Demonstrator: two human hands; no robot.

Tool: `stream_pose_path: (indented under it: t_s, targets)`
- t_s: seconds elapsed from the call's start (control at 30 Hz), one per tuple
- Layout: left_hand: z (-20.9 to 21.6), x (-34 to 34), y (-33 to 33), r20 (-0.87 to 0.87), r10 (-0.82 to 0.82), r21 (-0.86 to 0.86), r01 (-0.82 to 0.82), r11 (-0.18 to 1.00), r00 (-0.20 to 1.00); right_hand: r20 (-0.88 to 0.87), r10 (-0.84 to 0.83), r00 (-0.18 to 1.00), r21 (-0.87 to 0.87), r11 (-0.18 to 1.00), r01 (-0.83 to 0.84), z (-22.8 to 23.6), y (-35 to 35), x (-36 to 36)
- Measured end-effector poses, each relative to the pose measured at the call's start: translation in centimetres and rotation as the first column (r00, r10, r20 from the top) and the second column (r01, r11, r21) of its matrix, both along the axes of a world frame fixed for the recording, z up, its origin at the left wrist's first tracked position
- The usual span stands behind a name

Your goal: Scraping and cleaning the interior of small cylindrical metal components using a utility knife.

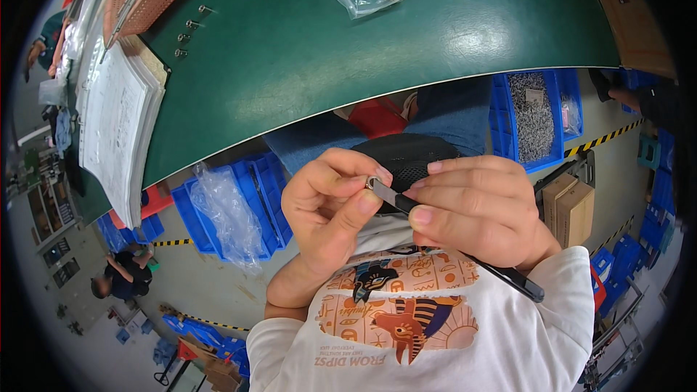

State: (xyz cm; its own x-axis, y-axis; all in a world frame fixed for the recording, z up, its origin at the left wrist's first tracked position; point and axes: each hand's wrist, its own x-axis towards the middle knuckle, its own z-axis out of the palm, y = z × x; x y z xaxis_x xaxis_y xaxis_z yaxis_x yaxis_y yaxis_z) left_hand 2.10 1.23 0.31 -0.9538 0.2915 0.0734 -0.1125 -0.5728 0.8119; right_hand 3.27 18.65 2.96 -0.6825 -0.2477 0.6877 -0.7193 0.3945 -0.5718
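Observation:
My left hand pinches a small shiny metal fitting between thumb and fingertips. My right hand is closed around a slim black-handled tool, whose end sticks out below the palm. The tool's flat metal tip meets the fitting; whether it goes inside I cannot tell. Both hands are over my lap, in front of the table edge. On the green table stand three small metal fittings at the left. A clear plastic bag at the far side holds several metal pieces.
A stack of papers and a perforated pinkish basket are at the table's left. Blue bins stand below on the left; another blue bin and cardboard boxes are at the right. A person is in the background.

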Motion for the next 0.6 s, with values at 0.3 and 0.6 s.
stream_pose_path:
  t_s: [0.3,0.6]
  targets:
    - [0.29,-0.02,-0.02,0.017,0.001,-0.006,-0.001,1.0,1.0,0.018,0.017,1.0,-0.047,0.999,-0.016,0.1,0.16,0.04]
    - [0.06,0.06,-0.04,0.016,-0.009,0.006,0.009,1.0,1.0,0.025,0.014,1.0,-0.062,0.998,-0.013,-0.1,-0.01,-0.12]
